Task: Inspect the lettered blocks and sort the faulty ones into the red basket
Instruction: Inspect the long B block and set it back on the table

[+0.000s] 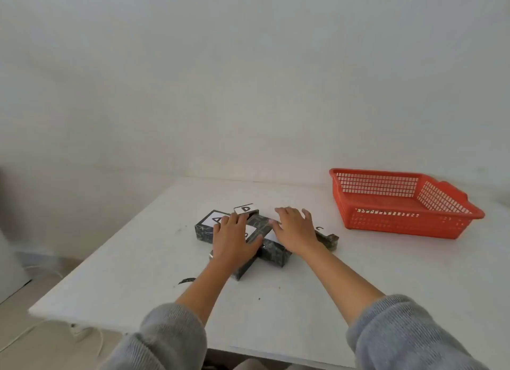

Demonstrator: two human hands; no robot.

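The white surface [138, 259] carries a group of dark marbled blocks near its middle, closer to the far edge than to the near edge. At the left end of the group lies the block A [209, 226], flat, with its white label up. Just behind and to the right of it, the block D [245, 210] shows its label, slightly tilted.

The left hand [234, 238] lies palm down over the middle blocks. Its grip is apart: the fingers [230, 220] are spread flat and reach to the near edge of block D, the thumb touches a dark block between the 2 hands. It clamps nothing. A long dark block [242, 269] comes out from under this hand toward the near edge.

The right hand [296, 228] also rests palm down, the grip apart and flat, covering another block [276, 255] with a white label partly hidden. To the right of it the block C [328, 238] lies free, its letter just visible.

Well apart, at the far right corner of the surface, stands the red basket [400, 223]. Its mesh walls do not let me tell if something is inside.
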